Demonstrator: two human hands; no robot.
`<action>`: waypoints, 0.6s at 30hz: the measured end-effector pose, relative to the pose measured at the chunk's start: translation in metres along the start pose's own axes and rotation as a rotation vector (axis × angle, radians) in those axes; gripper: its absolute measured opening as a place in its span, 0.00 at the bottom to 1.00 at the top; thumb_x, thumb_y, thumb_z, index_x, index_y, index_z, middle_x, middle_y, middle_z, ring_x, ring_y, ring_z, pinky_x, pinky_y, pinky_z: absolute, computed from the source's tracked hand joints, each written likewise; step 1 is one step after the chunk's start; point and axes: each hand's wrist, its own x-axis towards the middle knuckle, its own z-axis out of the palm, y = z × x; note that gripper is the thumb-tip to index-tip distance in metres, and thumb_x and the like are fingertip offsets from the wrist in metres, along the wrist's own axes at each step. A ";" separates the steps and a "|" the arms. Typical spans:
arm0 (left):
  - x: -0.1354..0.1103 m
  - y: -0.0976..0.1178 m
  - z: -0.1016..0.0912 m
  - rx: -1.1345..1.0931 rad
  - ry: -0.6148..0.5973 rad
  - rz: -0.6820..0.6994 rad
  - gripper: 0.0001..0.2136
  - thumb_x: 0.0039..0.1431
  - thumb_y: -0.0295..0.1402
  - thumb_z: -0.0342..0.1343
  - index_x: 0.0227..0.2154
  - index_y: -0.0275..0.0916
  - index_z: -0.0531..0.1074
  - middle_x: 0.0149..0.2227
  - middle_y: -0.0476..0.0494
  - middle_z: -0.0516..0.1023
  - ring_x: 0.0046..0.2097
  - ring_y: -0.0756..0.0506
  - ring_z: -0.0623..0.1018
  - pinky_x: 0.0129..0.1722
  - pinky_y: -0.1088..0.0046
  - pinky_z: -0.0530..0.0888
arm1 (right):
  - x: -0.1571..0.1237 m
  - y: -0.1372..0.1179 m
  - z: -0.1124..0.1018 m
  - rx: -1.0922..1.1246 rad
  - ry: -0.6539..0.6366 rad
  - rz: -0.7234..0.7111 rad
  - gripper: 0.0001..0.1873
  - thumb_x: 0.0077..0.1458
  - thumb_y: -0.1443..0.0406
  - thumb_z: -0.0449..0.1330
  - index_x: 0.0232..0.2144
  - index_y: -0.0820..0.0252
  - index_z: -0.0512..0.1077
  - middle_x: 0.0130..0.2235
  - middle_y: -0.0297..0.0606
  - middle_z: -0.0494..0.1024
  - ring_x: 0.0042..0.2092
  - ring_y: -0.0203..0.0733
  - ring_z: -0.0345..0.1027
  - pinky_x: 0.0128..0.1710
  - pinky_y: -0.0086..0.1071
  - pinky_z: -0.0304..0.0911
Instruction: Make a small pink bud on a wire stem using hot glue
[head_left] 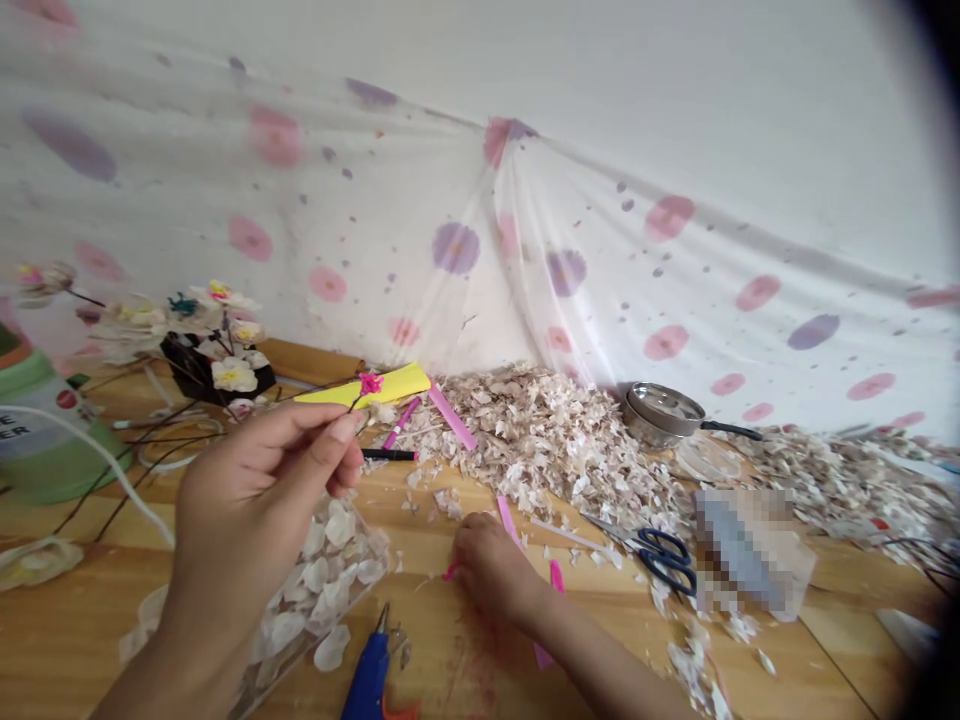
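Observation:
My left hand (277, 470) is raised over the table, thumb and fingers pinching a thin dark stem. A small bright pink paper flower (370, 384) tops that stem. My right hand (491, 565) rests low on the wooden table with its fingers curled down. A bit of bright pink paper (450, 573) shows at its fingertips; the rest is hidden under the hand. Pink paper strips (556, 577) lie around the right wrist. Below the left hand is a clear tray (300, 650) of pale petals. A blue glue gun (367, 665) lies at the front.
Dried pale petals (540, 430) are heaped along the wall. Blue-handled scissors (660, 560), a metal pan (664, 410), a black marker (388, 455) and yellow paper (390, 382) lie about. Finished flowers in a black pot (199, 372) and a green tub (45, 430) stand left.

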 end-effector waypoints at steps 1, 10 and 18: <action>0.001 -0.001 0.001 -0.011 -0.035 -0.010 0.04 0.51 0.31 0.63 0.32 0.40 0.78 0.21 0.53 0.76 0.23 0.52 0.72 0.21 0.80 0.69 | 0.001 -0.002 -0.003 0.034 0.014 0.003 0.10 0.42 0.80 0.59 0.21 0.62 0.72 0.31 0.38 0.76 0.37 0.42 0.68 0.38 0.32 0.60; -0.007 -0.021 0.029 -0.209 -0.295 -0.379 0.11 0.50 0.40 0.64 0.30 0.37 0.74 0.21 0.51 0.74 0.19 0.53 0.69 0.16 0.80 0.62 | 0.006 -0.065 -0.087 0.628 0.410 -0.124 0.05 0.55 0.66 0.60 0.27 0.60 0.69 0.26 0.31 0.72 0.28 0.35 0.65 0.29 0.27 0.61; -0.022 -0.026 0.053 -0.306 -0.278 -0.582 0.21 0.38 0.46 0.69 0.31 0.36 0.75 0.19 0.52 0.71 0.19 0.53 0.66 0.18 0.79 0.60 | 0.017 -0.077 -0.090 0.913 0.770 -0.215 0.04 0.49 0.65 0.65 0.30 0.58 0.75 0.28 0.33 0.77 0.31 0.39 0.70 0.34 0.31 0.66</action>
